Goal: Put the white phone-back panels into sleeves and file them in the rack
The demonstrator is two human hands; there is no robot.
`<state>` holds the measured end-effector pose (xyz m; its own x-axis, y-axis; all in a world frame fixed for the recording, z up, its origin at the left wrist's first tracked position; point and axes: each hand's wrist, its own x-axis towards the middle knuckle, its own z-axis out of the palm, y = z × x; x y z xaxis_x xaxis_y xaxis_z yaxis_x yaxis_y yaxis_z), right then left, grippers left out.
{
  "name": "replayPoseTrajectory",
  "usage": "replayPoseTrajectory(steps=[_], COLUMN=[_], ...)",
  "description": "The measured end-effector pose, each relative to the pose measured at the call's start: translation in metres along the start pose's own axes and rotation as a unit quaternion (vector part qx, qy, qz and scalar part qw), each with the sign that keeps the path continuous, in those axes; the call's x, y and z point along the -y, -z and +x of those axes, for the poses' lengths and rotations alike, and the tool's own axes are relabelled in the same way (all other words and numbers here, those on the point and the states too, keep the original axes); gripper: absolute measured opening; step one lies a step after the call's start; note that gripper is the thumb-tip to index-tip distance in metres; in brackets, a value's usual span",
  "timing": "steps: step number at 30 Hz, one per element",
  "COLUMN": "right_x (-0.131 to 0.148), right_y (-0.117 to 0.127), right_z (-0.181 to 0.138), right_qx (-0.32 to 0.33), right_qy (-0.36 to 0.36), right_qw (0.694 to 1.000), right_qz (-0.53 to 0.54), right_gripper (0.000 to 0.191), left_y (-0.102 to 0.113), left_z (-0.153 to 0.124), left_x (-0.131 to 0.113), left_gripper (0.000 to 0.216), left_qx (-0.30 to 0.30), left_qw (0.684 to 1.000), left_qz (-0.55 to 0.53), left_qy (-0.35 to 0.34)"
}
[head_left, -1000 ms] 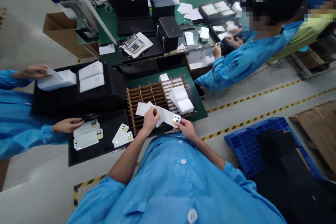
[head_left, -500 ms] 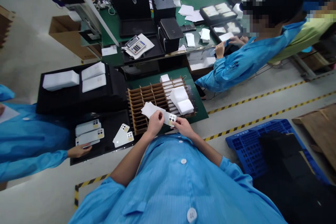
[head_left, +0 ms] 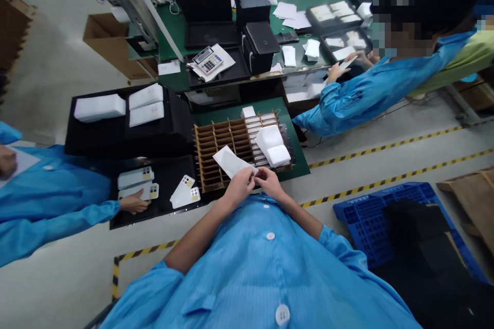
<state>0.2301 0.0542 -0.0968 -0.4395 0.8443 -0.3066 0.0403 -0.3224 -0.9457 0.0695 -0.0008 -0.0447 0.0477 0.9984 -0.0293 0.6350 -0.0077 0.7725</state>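
Both my hands are closed at the near end of a thin white sleeve, its far end reaching over a brown divider box. My left hand grips the sleeve from the left. The fingers of my right hand pinch the same end, touching the left fingertips. A phone back cover was at this end earlier; my fingers now hide it. On the box's right part, white slips fill the slots, and a loose pile of white sleeves lies on top.
Left of the box, a black tray carries phone back covers; a co-worker's hand is over it. Black stacked trays hold white stacks. Another co-worker sits at the green bench, right. A blue pallet stands on the floor.
My hands have come together at the sleeve's near end, and the phone cover's camera end has gone from sight. The co-worker's hand at left has shifted over the covers. The view has moved slightly.
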Motion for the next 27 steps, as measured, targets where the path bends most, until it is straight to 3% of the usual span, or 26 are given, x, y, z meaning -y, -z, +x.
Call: replayPoseTrajectory(steps=[3, 7, 10, 16, 20, 24, 27], right_x=[0.001, 0.002, 0.001, -0.003, -0.006, -0.011, -0.015], right_y=[-0.003, -0.011, -0.023, -0.04, -0.047, -0.06, -0.067], right_z=[0.003, 0.006, 0.007, 0.011, 0.007, -0.001, -0.001], right_qx=[0.002, 0.078, 0.106, 0.101, 0.129, 0.024, -0.046], right_qy=[0.022, -0.008, -0.059, -0.108, -0.139, -0.181, -0.174], right_qw=[0.999, 0.996, 0.993, 0.988, 0.981, 0.98, 0.982], right_qz=[-0.03, -0.052, -0.018, 0.042, 0.03, 0.086, 0.063], right_gripper=[0.035, 0.018, 0.023, 0.039, 0.035, 0.036, 0.034], left_y=[-0.001, -0.002, 0.002, 0.014, 0.023, 0.047, 0.075], left_z=[-0.007, -0.019, -0.027, -0.042, -0.05, -0.06, -0.078], left_x=[-0.001, 0.003, 0.009, 0.023, 0.027, 0.044, 0.085], left_gripper=[0.015, 0.016, 0.018, 0.018, 0.015, 0.011, 0.011], left_qx=[0.009, 0.007, 0.0, 0.013, 0.02, -0.065, -0.174], left_qw=[1.0, 0.999, 0.999, 0.995, 0.996, 0.998, 0.982], left_qz=[0.017, 0.031, 0.045, 0.085, 0.073, 0.017, 0.002], left_qy=[-0.009, -0.015, -0.019, -0.041, -0.054, -0.02, 0.073])
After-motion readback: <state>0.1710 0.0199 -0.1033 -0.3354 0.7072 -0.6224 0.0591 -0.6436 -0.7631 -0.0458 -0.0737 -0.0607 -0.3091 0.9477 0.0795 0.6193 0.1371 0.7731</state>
